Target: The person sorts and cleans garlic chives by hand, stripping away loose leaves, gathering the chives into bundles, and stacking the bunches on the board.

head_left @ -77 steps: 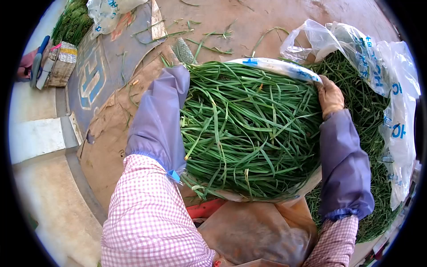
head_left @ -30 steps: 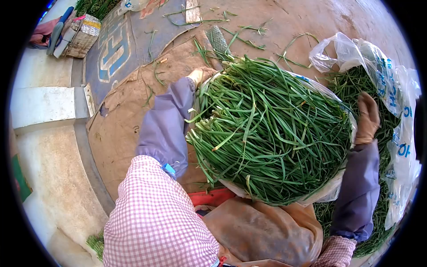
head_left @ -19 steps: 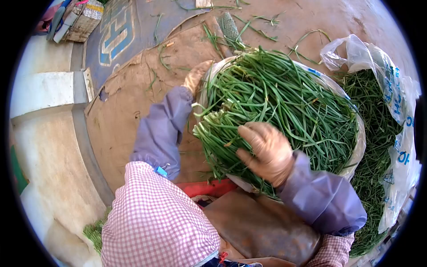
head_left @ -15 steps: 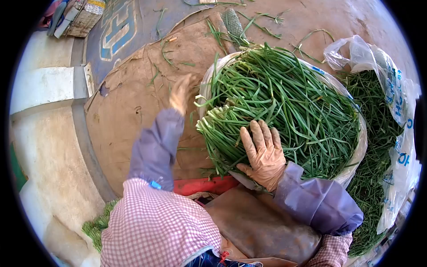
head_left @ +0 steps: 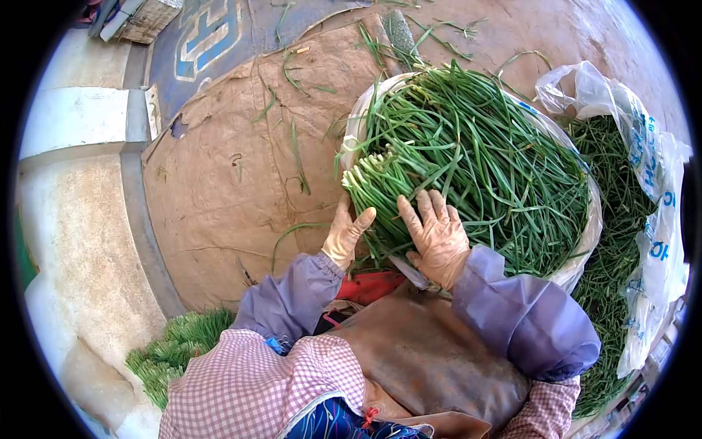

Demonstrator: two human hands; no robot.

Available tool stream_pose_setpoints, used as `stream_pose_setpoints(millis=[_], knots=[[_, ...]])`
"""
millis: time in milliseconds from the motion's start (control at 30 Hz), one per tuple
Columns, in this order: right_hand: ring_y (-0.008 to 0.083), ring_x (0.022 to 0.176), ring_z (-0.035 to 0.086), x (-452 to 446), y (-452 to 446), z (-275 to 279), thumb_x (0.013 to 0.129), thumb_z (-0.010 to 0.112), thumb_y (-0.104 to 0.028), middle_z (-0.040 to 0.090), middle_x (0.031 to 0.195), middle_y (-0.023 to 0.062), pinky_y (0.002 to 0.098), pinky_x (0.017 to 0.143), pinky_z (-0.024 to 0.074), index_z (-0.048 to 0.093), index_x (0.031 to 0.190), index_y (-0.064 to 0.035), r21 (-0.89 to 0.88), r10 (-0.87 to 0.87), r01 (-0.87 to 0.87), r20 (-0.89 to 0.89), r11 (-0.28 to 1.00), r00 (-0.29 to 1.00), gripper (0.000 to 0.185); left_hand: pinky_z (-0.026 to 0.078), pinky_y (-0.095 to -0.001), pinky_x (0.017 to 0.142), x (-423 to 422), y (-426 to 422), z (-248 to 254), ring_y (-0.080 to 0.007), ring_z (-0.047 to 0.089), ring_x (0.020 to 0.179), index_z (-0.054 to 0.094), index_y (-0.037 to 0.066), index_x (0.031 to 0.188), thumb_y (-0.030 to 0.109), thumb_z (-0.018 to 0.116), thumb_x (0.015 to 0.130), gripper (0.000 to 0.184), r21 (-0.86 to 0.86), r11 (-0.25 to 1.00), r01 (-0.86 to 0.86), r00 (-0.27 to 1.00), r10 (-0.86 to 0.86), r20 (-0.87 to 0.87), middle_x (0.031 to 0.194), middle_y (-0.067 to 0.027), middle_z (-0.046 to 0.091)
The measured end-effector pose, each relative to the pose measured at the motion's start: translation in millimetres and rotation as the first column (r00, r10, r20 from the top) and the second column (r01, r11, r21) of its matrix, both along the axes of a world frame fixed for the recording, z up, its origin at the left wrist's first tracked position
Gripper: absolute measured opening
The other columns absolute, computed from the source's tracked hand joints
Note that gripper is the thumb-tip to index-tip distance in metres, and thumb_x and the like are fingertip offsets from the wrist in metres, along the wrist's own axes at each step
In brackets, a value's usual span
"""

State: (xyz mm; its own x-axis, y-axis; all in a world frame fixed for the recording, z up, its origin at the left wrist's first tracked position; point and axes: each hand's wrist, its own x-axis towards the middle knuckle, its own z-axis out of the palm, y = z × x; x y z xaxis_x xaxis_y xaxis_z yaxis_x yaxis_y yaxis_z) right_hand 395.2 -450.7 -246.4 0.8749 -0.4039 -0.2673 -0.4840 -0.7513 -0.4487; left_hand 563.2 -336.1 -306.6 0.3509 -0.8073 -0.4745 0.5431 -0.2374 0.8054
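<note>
The green stalks (head_left: 497, 190) lie heaped in a plastic bag (head_left: 355, 124) right in front of you, just beyond your apron (head_left: 431, 358); their long axis slants from upper left to lower right, with the pale ends (head_left: 373, 170) bunched at the left side, near the bag's rim. Your left hand (head_left: 346, 233) is the nearer one to those ends; they lie just beyond its fingers, away from your body and a little to the right; its fingers point up at the near left edge of the heap, thumb held out toward the stalks, unclenched and grasping nothing that shows; whether they touch the outermost stalks, you cannot tell from this angle. Your right hand (head_left: 439, 240) lies farther along, on the near side of the heap; its palm faces down, fingers straight and slightly parted over the stalks, pressing flat rather than gripping; the near bunch thus runs from the pale ends by your left fingers toward the right hand. A second heap (head_left: 607, 150) of greens sits to the right, beside printed plastic (head_left: 651, 219); loose blades dot the brown sheet (head_left: 219, 205) to your left.
</note>
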Motion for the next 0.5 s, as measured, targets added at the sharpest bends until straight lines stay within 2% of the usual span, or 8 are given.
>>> stream_pose_setpoints(millis=[33,133,200,233,333,367,467,500], knots=[[0.0408,0.129,0.037,4,0,3,0.064,0.08,-0.022,0.04,0.137,0.0236,0.0486,0.105,0.0344,0.029,0.146,-0.0075,0.037,0.031,-0.029,-0.044,0.999,0.999,0.097,0.034,-0.0379,0.108,0,1,-3,-0.0244,0.045,0.126,0.023,0.0,0.146,0.043,0.079,0.076,0.1,0.0,1.0,0.005,1.0,-0.005,-0.02,0.137,-0.0131,0.046],[0.0391,0.123,0.041,7,-6,-2,0.065,0.08,-0.027,0.043,0.133,0.0211,0.0464,0.1,0.0395,0.025,0.147,-0.0049,0.181,-0.04,0.042,-0.016,0.983,0.999,0.101,0.037,-0.0378,0.106,4,5,-5,-0.0237,0.045,0.127,0.024,0.002,0.146,0.039,0.081,0.075,0.099,-0.018,0.999,0.027,0.996,-0.029,-0.079,0.136,-0.0112,0.047],[0.0415,0.121,0.043,8,-5,-12,0.066,0.081,-0.027,0.046,0.13,0.0233,0.0454,0.101,0.0414,0.019,0.146,-0.0004,0.262,-0.268,0.249,0.039,0.932,0.963,0.106,0.037,-0.0376,0.106,4,10,-11,-0.0235,0.045,0.126,0.025,0.002,0.146,0.035,0.082,0.075,0.097,-0.007,0.999,0.033,0.997,-0.033,-0.071,0.136,-0.0111,0.047],[0.0401,0.122,0.043,12,-2,-13,0.065,0.082,-0.03,0.046,0.13,0.022,0.0449,0.1,0.0415,0.018,0.146,0.0002,0.226,-0.276,0.271,-0.013,0.936,0.961,0.108,0.038,-0.0392,0.106,3,12,-15,-0.0254,0.046,0.127,0.028,0.004,0.145,0.026,0.08,0.077,0.089,-0.008,1.0,-0.004,0.99,0.002,-0.14,0.135,-0.0116,0.049],[0.039,0.123,0.043,30,7,-6,0.063,0.084,-0.036,0.044,0.133,0.0211,0.0447,0.101,0.0403,0.014,0.148,0.0007,0.087,-0.254,0.275,-0.197,0.958,0.947,0.116,0.038,-0.0416,0.108,-1,9,-9,-0.0286,0.047,0.127,0.03,0.006,0.145,0.018,0.076,0.08,0.081,-0.03,0.996,-0.089,0.855,0.06,-0.515,0.134,-0.012,0.051],[0.039,0.123,0.043,33,9,-4,0.062,0.085,-0.038,0.043,0.134,0.0213,0.0448,0.102,0.0397,0.013,0.149,0.0006,0.034,-0.242,0.26,-0.266,0.965,0.933,0.119,0.037,-0.0437,0.11,0,13,-19,-0.0309,0.048,0.126,0.035,0.007,0.143,0.011,0.069,0.083,0.07,-0.058,0.994,-0.096,0.806,0.043,-0.59,0.134,-0.0124,0.052],[0.0368,0.123,0.043,36,16,-7,0.061,0.085,-0.042,0.043,0.134,0.0188,0.0458,0.1,0.0401,0.012,0.149,-0.0009,-0.051,-0.289,0.287,-0.29,0.957,0.912,0.121,0.036,-0.0437,0.11,2,11,-17,-0.0304,0.049,0.125,0.04,0.007,0.14,0.007,0.064,0.083,0.063,-0.133,0.983,-0.128,0.66,-0.015,-0.752,0.134,-0.0124,0.052],[0.036,0.124,0.043,39,17,-9,0.061,0.085,-0.038,0.045,0.133,0.0163,0.0464,0.1,0.0398,0.013,0.15,-0.0029,-0.067,-0.326,0.321,-0.305,0.945,0.895,0.12,0.037,-0.044,0.109,3,8,-22,-0.0297,0.05,0.124,0.043,0.007,0.138,0.007,0.062,0.082,0.059,-0.149,0.979,-0.141,0.576,-0.041,-0.816,0.134,-0.0128,0.052]])
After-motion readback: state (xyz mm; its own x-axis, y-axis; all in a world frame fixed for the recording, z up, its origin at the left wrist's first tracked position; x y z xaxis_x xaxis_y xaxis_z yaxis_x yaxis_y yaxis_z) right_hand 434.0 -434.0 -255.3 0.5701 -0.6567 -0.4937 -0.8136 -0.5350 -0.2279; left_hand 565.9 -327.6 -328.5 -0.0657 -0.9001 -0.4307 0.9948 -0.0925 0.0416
